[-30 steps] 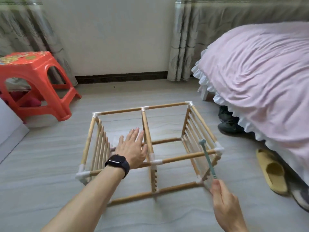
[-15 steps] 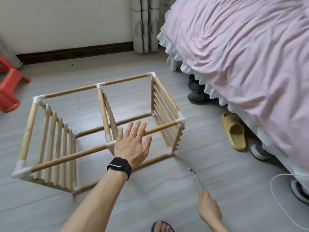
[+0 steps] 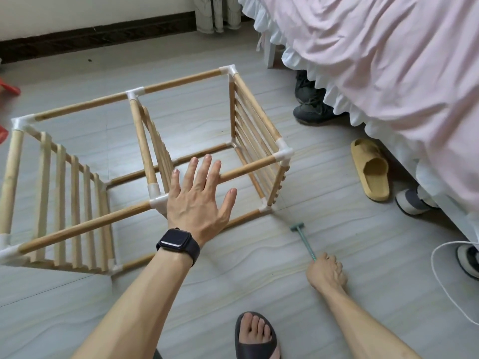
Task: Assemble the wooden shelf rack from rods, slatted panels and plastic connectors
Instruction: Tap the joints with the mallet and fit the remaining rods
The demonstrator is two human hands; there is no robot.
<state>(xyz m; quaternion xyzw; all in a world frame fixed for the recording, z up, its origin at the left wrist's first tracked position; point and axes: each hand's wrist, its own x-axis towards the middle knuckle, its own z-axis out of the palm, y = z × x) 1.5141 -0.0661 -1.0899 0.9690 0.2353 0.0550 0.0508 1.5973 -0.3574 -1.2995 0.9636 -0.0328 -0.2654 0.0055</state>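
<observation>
Under left fingers [image 3: 205, 174], rod [image 3: 249, 169], right fingers [image 3: 333, 263] gripping mallet [image 3: 304, 238]

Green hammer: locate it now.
Head view, lower right: the right hand grips the green hammer, its head beside a bottom corner of the rack.

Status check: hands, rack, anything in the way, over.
Left hand open over rack. Right hand grips green hammer. Rack framed, on floor. Yellow slipper off right, clear.

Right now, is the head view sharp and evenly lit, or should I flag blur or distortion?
Head view: soft, even light, no glare; rack, left hand and right hand gripping the green hammer all sharp; wide-angle bowing toward the left edge.
</observation>
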